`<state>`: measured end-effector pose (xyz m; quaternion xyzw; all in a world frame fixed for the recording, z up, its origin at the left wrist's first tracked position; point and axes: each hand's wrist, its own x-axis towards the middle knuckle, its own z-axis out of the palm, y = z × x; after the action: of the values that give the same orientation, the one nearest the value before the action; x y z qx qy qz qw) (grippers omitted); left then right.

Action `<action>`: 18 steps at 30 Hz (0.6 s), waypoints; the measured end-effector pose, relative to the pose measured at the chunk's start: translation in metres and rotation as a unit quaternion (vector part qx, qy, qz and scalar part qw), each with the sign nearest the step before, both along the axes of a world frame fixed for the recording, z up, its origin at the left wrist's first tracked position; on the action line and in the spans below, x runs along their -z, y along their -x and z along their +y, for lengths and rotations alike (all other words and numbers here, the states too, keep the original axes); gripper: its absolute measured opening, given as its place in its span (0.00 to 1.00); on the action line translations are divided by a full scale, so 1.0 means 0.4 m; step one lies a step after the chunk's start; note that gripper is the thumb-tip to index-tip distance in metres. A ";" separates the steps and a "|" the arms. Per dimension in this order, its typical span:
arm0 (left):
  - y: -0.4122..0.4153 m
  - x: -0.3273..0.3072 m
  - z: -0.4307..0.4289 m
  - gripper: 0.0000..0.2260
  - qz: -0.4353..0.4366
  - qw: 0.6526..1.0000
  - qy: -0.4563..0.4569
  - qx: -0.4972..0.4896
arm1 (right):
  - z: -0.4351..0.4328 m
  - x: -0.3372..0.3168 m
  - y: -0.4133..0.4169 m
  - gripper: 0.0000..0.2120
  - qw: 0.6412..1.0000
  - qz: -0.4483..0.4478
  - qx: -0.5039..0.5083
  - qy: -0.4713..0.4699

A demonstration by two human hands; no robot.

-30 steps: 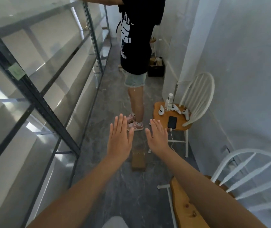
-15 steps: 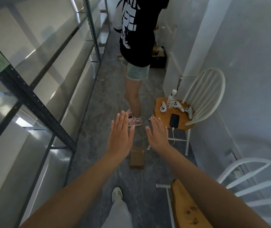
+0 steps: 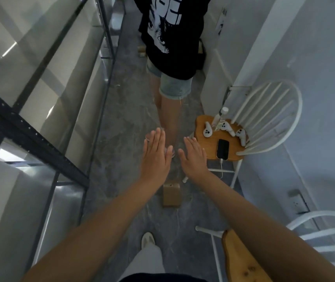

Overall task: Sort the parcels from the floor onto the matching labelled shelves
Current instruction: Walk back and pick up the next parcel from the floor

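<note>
A small brown cardboard parcel (image 3: 171, 195) lies on the grey floor in the aisle, just below my wrists. My left hand (image 3: 156, 157) and my right hand (image 3: 194, 157) are stretched out flat above it, fingers apart, palms down, holding nothing. The metal shelving (image 3: 30, 127) with dark uprights runs along the left side. Another small brown parcel (image 3: 141, 50) lies on the floor far down the aisle, partly hidden by a standing person.
A person in a black shirt and denim shorts (image 3: 172, 58) stands in the aisle ahead. A white chair (image 3: 264, 119) at the right carries controllers and a phone (image 3: 223, 149). A second white chair (image 3: 244, 261) stands at the lower right. My shoe (image 3: 148, 239) shows below.
The view has tilted down and moved forward; my foot has come into view. Both hands stay flat and empty above the parcel. The other person has come nearer.
</note>
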<state>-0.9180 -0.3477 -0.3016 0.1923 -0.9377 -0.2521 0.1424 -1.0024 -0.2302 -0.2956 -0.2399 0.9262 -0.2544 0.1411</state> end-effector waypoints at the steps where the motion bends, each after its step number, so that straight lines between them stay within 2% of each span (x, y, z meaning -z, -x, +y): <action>1: 0.009 0.014 -0.011 0.33 -0.004 1.000 -0.007 0.009 | -0.009 0.006 0.009 0.28 1.000 -0.005 0.006 0.000; 12: 0.059 0.202 -0.016 0.33 -0.085 0.994 -0.051 0.041 | 0.003 0.174 0.083 0.26 0.994 -0.076 0.012 -0.073; 18: 0.111 0.378 -0.041 0.27 -0.144 0.988 -0.049 0.034 | 0.001 0.365 0.144 0.26 0.984 -0.089 -0.072 -0.138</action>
<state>-0.9626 -0.3640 -0.4528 0.2010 -0.9410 -0.2719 -0.0124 -1.0600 -0.2298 -0.4418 -0.2606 0.9165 -0.1337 0.2723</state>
